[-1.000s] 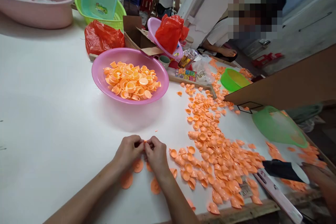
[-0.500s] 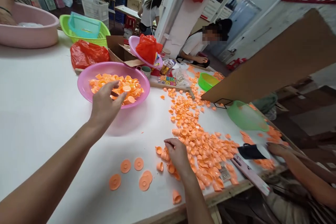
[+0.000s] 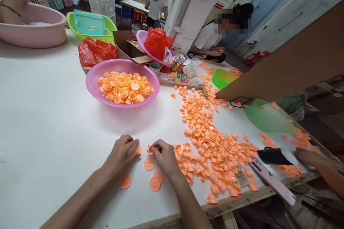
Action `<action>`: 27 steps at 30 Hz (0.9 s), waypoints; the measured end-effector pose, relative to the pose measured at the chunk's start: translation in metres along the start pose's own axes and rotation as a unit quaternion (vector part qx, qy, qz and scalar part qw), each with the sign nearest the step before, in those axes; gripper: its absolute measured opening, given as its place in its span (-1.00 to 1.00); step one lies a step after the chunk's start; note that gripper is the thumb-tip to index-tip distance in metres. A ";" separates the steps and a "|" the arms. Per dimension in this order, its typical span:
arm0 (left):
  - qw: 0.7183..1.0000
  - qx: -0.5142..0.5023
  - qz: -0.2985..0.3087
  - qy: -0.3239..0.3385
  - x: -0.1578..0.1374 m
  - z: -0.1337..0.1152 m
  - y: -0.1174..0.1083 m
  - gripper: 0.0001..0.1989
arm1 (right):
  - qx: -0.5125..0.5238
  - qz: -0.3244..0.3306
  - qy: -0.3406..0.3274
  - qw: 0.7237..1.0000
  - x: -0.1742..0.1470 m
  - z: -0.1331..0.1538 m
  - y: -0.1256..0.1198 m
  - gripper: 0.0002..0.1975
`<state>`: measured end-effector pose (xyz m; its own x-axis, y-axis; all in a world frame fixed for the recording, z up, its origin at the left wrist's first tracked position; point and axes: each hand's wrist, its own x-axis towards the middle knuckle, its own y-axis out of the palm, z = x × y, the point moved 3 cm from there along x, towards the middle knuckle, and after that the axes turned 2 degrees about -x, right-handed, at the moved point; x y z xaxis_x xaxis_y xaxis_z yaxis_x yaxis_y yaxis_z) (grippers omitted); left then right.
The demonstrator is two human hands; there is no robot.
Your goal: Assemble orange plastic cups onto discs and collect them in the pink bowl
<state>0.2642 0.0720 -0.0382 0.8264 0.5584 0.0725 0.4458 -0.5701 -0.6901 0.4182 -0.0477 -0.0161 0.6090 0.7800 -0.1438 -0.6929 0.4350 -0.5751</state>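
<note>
My left hand (image 3: 124, 155) is closed at the fingertips around a small orange disc (image 3: 138, 150), part of it hidden by the fingers. Facing it, my right hand (image 3: 164, 157) pinches a little orange toy cup (image 3: 149, 149). The two pieces are close together but apart. Flat on the white table below them lie several more orange discs with a raised ring, one (image 3: 148, 164) between the hands and two overlapping (image 3: 155, 183). To the right spreads a large heap of orange cups (image 3: 209, 146). Beyond my hands, a pink basin (image 3: 92, 91) holds orange cups and discs.
A cardboard sheet (image 3: 290, 57) leans over the right side, near green basins (image 3: 268, 118). A pink strip-shaped case (image 3: 272, 182) lies by the table edge. At far right is another person's hand (image 3: 306, 155). Red bags (image 3: 96, 52) and boxes stand behind.
My left hand has come back from the pink basin to the discs and taken one. My right hand has moved left from the heap with a cup. The view has shifted slightly.
</note>
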 end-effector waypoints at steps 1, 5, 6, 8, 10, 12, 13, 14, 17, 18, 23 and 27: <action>1.000 -0.009 -0.011 -0.004 0.001 0.003 -0.001 -0.69 | 0.013 0.004 0.004 1.000 0.003 0.003 0.007 -0.89; 1.000 -0.016 -0.012 -0.020 0.000 0.008 0.000 -0.82 | 0.026 0.030 0.007 0.999 0.015 0.010 0.031 -0.89; 1.000 -0.011 -0.012 -0.021 -0.001 0.008 0.001 -0.85 | 0.019 0.041 0.003 0.999 0.016 0.011 0.036 -0.89; 1.000 -0.002 -0.014 -0.015 -0.002 0.008 0.001 -0.84 | -0.012 0.052 -0.015 0.998 0.016 0.016 0.043 -0.87; 1.000 -0.006 -0.013 -0.004 -0.002 0.007 -0.001 -0.79 | -0.054 0.048 -0.037 0.997 0.014 0.020 0.046 -0.85; 0.999 -0.040 0.006 -0.006 0.001 0.006 -0.005 -0.79 | -0.093 0.044 -0.052 0.993 0.012 0.024 0.047 -0.83; 0.997 -0.073 0.020 -0.019 0.003 0.006 -0.006 -0.81 | -0.106 0.046 -0.056 0.992 0.012 0.026 0.047 -0.83; 0.992 -0.111 0.032 -0.040 0.006 0.006 -0.007 -0.82 | -0.115 0.049 -0.060 0.990 0.012 0.027 0.047 -0.83; 0.969 -0.198 0.052 -0.139 0.014 0.006 -0.005 -0.76 | -0.126 0.054 -0.065 0.988 0.013 0.028 0.046 -0.82; 0.962 -0.206 0.054 -0.171 0.016 0.005 -0.003 -0.78 | -0.129 0.057 -0.064 0.988 0.013 0.028 0.046 -0.82; 0.949 -0.230 0.039 -0.213 0.015 0.000 0.006 -0.89 | -0.159 0.041 -0.067 0.984 0.007 0.029 0.054 -0.81; 0.954 -0.221 0.031 -0.203 0.011 -0.001 0.004 -0.87 | -0.163 -0.001 -0.059 0.985 0.004 0.031 0.061 -0.83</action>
<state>0.2761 0.0750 -0.0394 0.6948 0.6518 -0.3040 0.5760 -0.7574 -0.3075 0.3670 -0.0039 -0.0266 0.5482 0.8342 -0.0589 -0.5194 0.2844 -0.8058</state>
